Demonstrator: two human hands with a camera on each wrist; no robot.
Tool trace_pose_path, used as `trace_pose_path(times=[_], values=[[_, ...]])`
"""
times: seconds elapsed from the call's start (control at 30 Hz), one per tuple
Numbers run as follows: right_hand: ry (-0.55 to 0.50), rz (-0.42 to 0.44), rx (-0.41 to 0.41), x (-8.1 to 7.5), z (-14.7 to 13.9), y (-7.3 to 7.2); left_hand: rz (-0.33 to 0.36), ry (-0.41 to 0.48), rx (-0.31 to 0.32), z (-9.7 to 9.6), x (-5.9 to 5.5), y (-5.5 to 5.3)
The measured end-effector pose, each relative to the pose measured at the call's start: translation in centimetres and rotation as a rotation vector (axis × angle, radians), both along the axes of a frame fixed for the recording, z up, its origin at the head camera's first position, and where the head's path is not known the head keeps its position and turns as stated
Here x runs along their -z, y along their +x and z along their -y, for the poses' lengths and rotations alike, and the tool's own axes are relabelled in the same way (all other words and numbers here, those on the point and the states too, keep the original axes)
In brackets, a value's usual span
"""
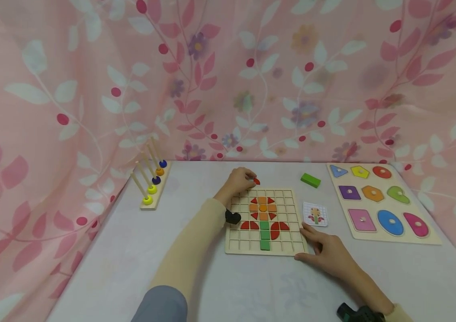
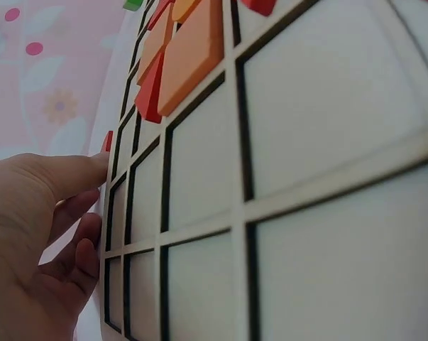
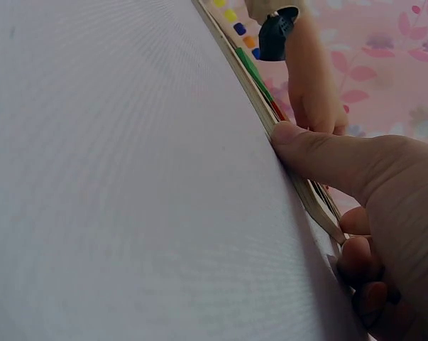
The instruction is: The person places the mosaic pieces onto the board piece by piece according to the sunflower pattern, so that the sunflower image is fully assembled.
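Observation:
A wooden grid board [image 1: 236, 246] lies on the table with a flower of orange, red and green pieces set in its squares. Just beyond its far edge, my left hand [image 1: 239, 181] pinches a small red piece [image 1: 256, 181] with a curved side. In the left wrist view only a sliver of that red piece [image 2: 107, 141] shows at the thumb tip. My right hand [image 1: 330, 254] holds the board's near right corner, thumb [image 3: 309, 145] along the near edge and fingers at the right side. A small pattern card [image 1: 308, 221] lies beside the board, close to the right fingertips.
A green block [image 1: 310, 180] lies beyond the card. On the right is a shape puzzle board [image 1: 356, 201] with knobbed coloured pieces. A peg stand [image 1: 157, 197] with coloured beads stands at the left. Pink floral cloth [image 1: 228, 89] hangs behind the table.

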State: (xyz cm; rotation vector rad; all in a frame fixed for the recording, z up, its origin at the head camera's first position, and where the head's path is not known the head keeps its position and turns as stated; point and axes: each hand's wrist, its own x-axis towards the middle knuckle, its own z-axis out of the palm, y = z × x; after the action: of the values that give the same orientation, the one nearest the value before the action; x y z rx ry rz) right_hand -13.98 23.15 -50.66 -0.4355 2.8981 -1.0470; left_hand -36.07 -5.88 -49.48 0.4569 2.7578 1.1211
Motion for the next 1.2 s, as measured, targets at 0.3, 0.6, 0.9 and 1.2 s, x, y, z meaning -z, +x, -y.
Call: trace_pose_path(times=[0.3, 0.6, 0.9, 1.2], values=[[-0.006, 0.018, 0.011, 0.0, 0.0, 0.1, -0.003, -0.055, 0.036, 0.0, -0.2, -0.3], [-0.012, 0.017, 0.011, 0.0, 0.0, 0.0, -0.027, -0.093, -0.117, -0.3, -0.2, -0.3], [-0.014, 0.023, 0.013, -0.1, 0.0, 0.0, 0.043, -0.04, 0.003, 0.6, -0.1, -0.9], [-0.007, 0.01, 0.008, -0.1, 0.1, 0.1, -0.005, -0.077, 0.017, 0.3, 0.2, -1.1]])
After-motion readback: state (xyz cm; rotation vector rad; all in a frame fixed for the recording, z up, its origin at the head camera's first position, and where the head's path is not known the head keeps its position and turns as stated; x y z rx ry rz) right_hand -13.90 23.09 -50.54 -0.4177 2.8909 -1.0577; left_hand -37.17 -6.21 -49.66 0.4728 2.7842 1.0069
